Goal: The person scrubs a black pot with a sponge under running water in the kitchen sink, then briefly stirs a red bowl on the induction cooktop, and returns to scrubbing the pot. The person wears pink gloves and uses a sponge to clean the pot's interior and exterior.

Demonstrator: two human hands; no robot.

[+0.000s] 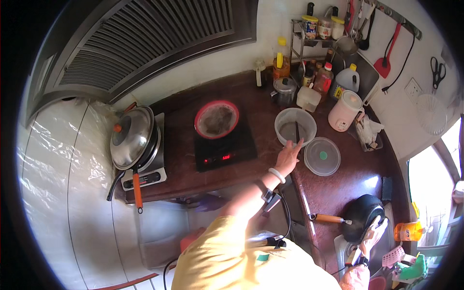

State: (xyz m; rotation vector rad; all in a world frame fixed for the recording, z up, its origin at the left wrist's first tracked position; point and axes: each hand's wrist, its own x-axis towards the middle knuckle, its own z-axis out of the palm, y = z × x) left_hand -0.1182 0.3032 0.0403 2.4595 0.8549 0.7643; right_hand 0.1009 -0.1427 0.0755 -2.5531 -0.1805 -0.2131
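My left hand (287,159), with a white bangle at the wrist, reaches to the near rim of a translucent plastic tub (281,127). Its fingers are at the rim, beside a dark stick-like handle (297,131) that stands in the tub; whether they grip either one cannot be told. A round translucent lid (319,163) with a green dot lies just right of the tub. Over by the sink, my right hand (373,233) holds the side of a tilted black pan (357,217). The pan's orange-brown handle (328,218) points left across the counter.
A red-rimmed pan (217,119) sits on a lit induction cooktop (224,152). A lidded wok (132,137) stands on a gas stove (159,174) at left. A pink electric kettle (344,110), a small lidded pot (284,90) and several bottles line the back right. An orange bottle (407,231) stands near the sink.
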